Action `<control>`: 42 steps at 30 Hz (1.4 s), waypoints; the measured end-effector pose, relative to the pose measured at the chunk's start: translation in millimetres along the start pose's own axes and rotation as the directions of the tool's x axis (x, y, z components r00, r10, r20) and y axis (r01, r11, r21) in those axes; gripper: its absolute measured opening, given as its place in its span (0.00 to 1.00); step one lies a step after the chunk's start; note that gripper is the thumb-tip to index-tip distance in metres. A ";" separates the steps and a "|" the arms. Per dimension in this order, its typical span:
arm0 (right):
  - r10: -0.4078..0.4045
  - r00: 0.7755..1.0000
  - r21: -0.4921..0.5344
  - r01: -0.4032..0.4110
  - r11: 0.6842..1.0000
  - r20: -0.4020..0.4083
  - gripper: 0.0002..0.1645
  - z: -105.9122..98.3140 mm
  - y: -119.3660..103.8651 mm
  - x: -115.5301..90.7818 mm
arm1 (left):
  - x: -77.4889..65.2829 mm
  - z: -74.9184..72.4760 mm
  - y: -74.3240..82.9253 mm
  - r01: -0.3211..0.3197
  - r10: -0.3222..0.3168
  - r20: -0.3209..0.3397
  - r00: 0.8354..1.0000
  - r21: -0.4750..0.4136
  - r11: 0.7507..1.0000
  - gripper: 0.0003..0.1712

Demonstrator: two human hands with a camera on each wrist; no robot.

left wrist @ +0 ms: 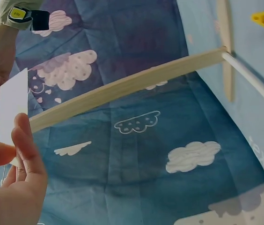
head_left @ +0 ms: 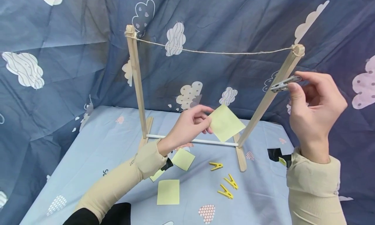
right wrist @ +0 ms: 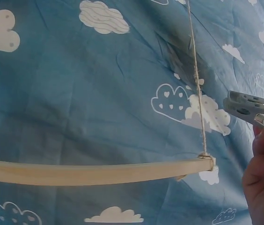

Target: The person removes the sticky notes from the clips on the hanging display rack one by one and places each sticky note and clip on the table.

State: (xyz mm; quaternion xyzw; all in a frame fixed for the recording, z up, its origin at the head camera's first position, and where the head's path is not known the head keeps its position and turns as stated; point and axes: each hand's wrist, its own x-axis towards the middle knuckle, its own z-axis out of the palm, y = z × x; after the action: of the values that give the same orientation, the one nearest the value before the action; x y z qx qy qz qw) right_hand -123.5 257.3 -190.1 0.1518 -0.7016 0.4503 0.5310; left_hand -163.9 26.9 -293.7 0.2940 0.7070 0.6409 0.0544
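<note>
My left hand [head_left: 197, 121] pinches a square yellow sticky note [head_left: 227, 123] by its left corner, between thumb and fingers, below the string. In the left wrist view the same note [left wrist: 14, 105] looks pale and stands nearly edge-on. Up at the right post, my right hand [head_left: 317, 104] holds a grey clothespin [head_left: 285, 84] between thumb and index finger, its jaws pointing left. The right wrist view shows this clothespin [right wrist: 251, 107] beside the string. A thin twine string [head_left: 211, 51] runs between the tops of two wooden posts, above both hands.
The left post [head_left: 136, 78] and right post [head_left: 270, 94] stand on wooden feet, joined low by a white rod [head_left: 211, 142]. Several sticky notes, one [head_left: 168, 192] nearest me, lie on the blue cloth [head_left: 257, 192]. Three yellow clothespins [head_left: 225, 191] lie right of them.
</note>
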 end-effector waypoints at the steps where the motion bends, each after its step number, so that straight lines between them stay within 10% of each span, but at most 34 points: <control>1: 0.011 1.000 0.020 -0.011 1.000 -0.002 0.13 -0.7 2.0 -2.2 | -3.4 -0.9 1.7 0.006 -0.006 0.006 1.000 0.010 1.000 0.15; 9: 0.075 0.997 0.094 -0.076 0.993 0.010 0.14 -6.2 14.8 -19.4 | -23.3 -5.6 9.0 0.066 -0.075 0.073 0.995 0.118 0.991 0.16; 19: 0.139 0.985 0.261 -0.160 0.952 0.098 0.16 -11.7 22.4 -44.5 | -34.9 -7.9 -43.6 -0.023 -0.042 0.241 0.970 0.259 0.966 0.15; 36: 0.262 0.939 0.207 -0.309 0.928 0.224 0.18 -23.4 54.4 -97.5 | -58.9 -1.4 -90.5 -0.119 -0.098 0.407 0.908 0.475 0.872 0.15; 42: 0.464 0.850 -0.142 -0.442 0.886 0.249 0.20 -35.0 75.6 -124.2 | -69.6 8.1 -109.3 -0.087 -0.177 0.466 0.867 0.490 0.868 0.13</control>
State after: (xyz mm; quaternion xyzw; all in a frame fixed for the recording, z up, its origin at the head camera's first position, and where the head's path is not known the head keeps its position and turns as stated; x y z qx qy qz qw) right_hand -106.0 293.6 -334.1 0.0221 -0.8019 0.5087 0.3125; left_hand -140.9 -0.5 -418.6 0.4355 0.8159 0.3389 0.1724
